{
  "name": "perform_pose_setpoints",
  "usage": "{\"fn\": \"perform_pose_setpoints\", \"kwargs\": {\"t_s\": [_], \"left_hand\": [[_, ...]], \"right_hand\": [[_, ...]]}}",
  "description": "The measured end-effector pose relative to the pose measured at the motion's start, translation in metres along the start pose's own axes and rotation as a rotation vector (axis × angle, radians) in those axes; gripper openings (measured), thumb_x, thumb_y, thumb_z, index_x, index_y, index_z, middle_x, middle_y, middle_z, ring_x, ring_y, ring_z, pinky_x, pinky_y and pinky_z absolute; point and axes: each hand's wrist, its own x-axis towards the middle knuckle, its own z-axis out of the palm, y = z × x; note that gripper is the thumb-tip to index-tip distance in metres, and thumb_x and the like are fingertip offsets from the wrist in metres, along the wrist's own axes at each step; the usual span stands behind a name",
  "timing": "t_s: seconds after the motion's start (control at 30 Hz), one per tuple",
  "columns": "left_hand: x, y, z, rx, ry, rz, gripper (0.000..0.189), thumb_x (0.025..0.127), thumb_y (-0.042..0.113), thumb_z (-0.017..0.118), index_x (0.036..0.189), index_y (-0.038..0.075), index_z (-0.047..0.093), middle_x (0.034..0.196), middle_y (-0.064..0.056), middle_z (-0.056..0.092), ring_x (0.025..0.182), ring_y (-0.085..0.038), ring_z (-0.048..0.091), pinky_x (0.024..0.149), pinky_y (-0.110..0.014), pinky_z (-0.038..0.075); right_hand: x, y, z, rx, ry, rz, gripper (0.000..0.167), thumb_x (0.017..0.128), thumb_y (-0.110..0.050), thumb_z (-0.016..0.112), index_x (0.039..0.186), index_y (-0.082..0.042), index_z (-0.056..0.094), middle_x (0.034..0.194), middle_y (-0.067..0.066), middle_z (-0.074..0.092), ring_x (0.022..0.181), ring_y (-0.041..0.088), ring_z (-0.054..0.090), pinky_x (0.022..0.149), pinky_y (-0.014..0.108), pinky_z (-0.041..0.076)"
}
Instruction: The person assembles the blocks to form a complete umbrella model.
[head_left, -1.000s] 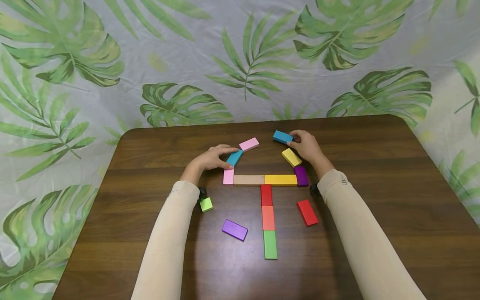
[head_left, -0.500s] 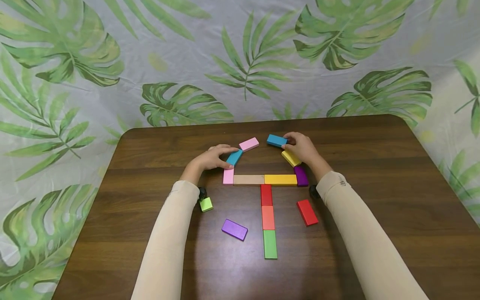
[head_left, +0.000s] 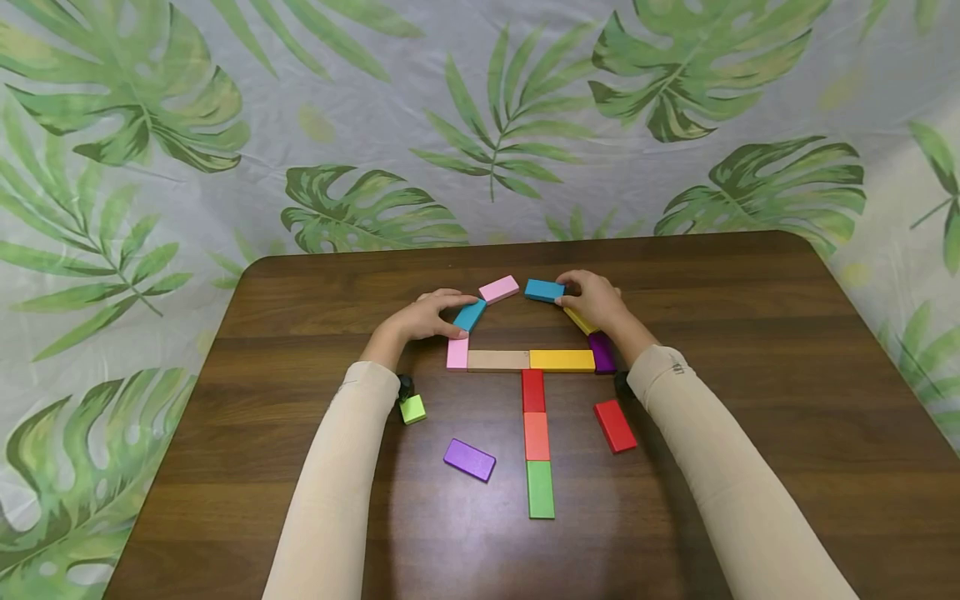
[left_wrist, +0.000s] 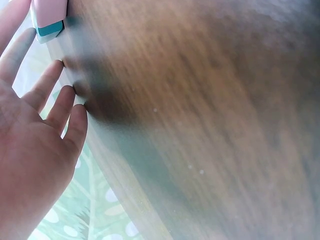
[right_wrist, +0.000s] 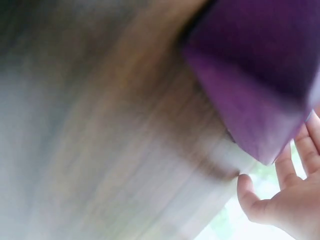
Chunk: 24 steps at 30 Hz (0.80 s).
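My right hand [head_left: 596,302] pinches the right end of a blue block [head_left: 542,290] between thumb and fingers, near the table's far edge. Just left of that block lies a pink block [head_left: 499,289], with a small gap between them. My left hand [head_left: 427,317] holds a teal-blue block [head_left: 469,315] between thumb and index finger; the other fingertips [left_wrist: 77,107] rest on the table. A second pink block [head_left: 457,353] adjoins the teal-blue one's lower end. Under my right hand, a yellow block [head_left: 579,321] is partly hidden, above a dark purple block [head_left: 602,353].
A tan block [head_left: 498,360] and a long yellow block [head_left: 561,360] form a row. Below run a red block [head_left: 533,390], a coral block [head_left: 536,436] and a green block [head_left: 540,489]. Loose lie a violet block [head_left: 469,460], lime block [head_left: 412,409] and red block [head_left: 615,426].
My right hand has slid the blue block left and slightly nearer, towards the pink block, and now covers part of the yellow block. My left hand has stayed in place.
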Motion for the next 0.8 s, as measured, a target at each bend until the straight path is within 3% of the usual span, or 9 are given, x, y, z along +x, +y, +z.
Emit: {"fn": "perform_pose_setpoints", "kwargs": {"t_s": [0.23, 0.67, 0.8], "left_hand": [[-0.0003, 0.0004, -0.0001, 0.005, 0.001, 0.004, 0.063, 0.082, 0.027, 0.066, 0.139, 0.024, 0.037, 0.145, -0.007, 0.021, 0.129, -0.034, 0.012, 0.097, -0.052, 0.019], [0.0002, 0.0001, 0.0004, 0.008, 0.001, 0.004, 0.064, 0.082, 0.026, 0.066, 0.139, 0.024, 0.036, 0.145, -0.008, 0.021, 0.130, -0.033, 0.011, 0.098, -0.052, 0.019], [-0.0006, -0.0005, 0.0001, -0.014, -0.004, 0.013, 0.064, 0.082, 0.030, 0.066, 0.138, 0.026, 0.037, 0.145, -0.007, 0.021, 0.130, -0.034, 0.011, 0.098, -0.052, 0.019]], "right_hand": [[0.0019, -0.0036, 0.0038, -0.028, -0.003, 0.016, 0.034, 0.086, -0.022, 0.061, 0.118, -0.012, 0.056, 0.118, 0.011, 0.055, 0.106, 0.030, 0.045, 0.084, 0.054, 0.022], [0.0067, -0.0057, 0.0078, -0.056, 0.000, 0.044, 0.035, 0.086, -0.024, 0.062, 0.119, -0.013, 0.055, 0.116, 0.010, 0.053, 0.107, 0.030, 0.044, 0.084, 0.055, 0.020], [0.0048, -0.0045, 0.0064, -0.018, -0.001, 0.042, 0.040, 0.086, -0.026, 0.061, 0.123, -0.012, 0.051, 0.117, 0.010, 0.053, 0.107, 0.030, 0.044, 0.084, 0.053, 0.021]]}}
